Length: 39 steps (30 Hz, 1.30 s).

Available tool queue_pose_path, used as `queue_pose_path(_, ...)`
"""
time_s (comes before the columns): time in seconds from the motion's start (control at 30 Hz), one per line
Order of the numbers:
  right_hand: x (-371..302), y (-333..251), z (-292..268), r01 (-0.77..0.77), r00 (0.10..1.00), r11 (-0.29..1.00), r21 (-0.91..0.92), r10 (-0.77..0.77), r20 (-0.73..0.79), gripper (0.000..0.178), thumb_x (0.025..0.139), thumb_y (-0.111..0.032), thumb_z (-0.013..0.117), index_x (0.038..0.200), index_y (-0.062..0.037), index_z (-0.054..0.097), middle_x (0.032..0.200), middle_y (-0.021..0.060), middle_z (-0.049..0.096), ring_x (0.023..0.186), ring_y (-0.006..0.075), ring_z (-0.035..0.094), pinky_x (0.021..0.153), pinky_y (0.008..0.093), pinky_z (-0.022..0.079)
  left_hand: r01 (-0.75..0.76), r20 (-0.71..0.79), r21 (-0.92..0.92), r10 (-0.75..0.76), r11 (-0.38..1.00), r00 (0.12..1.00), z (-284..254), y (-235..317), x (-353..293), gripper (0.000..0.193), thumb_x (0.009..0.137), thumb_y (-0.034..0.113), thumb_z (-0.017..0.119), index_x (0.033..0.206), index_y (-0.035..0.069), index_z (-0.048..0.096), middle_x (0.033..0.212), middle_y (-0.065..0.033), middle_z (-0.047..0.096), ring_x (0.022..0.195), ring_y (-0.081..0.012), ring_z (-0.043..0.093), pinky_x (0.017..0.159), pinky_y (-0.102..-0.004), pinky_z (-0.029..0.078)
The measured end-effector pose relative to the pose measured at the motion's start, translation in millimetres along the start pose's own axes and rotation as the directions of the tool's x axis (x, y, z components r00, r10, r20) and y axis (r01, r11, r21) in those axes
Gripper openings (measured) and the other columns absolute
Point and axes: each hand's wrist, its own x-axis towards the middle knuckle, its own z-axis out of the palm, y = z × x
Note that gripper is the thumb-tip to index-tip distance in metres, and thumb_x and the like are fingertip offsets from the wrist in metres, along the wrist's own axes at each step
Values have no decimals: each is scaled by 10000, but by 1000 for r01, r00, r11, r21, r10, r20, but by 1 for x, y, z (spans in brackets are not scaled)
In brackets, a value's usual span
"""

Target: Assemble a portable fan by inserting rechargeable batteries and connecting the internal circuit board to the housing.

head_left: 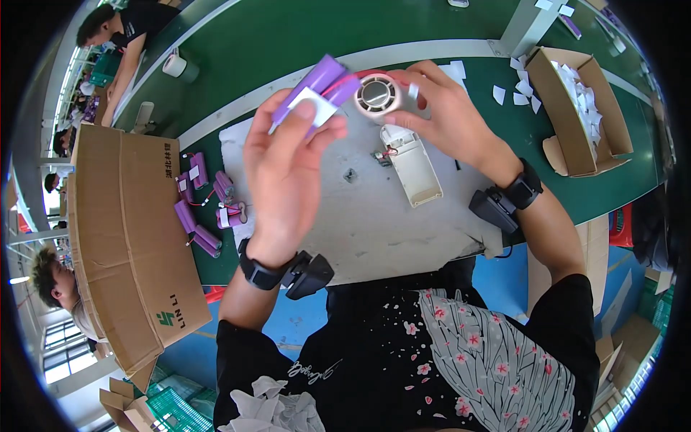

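Note:
My left hand [284, 158] is closed on a purple battery pack [317, 79], its thumb pressing a white square pad [314, 106] against the cells. Red wires [371, 73] run from the pack toward my right hand [446, 108]. That hand is curled at a round white fan-like part [378, 96] with a metal centre, the thumb at its rim. A small white piece [413, 91] shows by the right fingers; whether it is a connector is unclear. Just below lies an open off-white housing [414, 169], with a small circuit board [381, 158] and thin wires at its upper end.
Several purple battery packs [198, 173] lie left of the grey mat [338, 237]. A tall cardboard box [137, 237] stands at the left edge. On the right, an open carton [583, 115] holds white paper pieces, with others scattered beside it. Co-workers sit at left.

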Motion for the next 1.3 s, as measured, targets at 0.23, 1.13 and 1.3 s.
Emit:
queue_pose_path(0.23, -8, -24, -2, -253, 960, 563, 787, 245, 134, 450, 913, -315, 652, 1220, -2, 550, 836, 42, 596, 632, 115, 547, 562, 240, 453, -289, 162, 453, 241, 843, 957, 25, -48, 13, 282, 832, 70, 720, 1050, 25, 546, 1126, -144, 614, 908, -240, 652, 857, -372, 523)
queue_pose_path(1.13, -10, -12, 5, 116, 980, 992, 58, -123, 159, 315, 710, 34, 747, 915, -61, 527, 894, 83, 646, 749, 227, 583, 673, 291, 500, -94, 347, 634, -175, 768, 921, -42, -67, 26, 194, 803, 53, 738, 956, 23, 622, 856, -34, 666, 771, -110, 593, 720, -258, 490)
queue_pose_path(1.3, -11, -13, 12, 133, 985, 991, -7, -131, 114, 294, 699, 24, 770, 885, -53, 556, 872, 71, 649, 762, 212, 612, 651, 282, 510, -74, 353, 690, -246, 720, 903, -40, -61, 25, 179, 850, 40, 708, 998, 14, 612, 933, -12, 649, 850, -91, 602, 759, -235, 478)
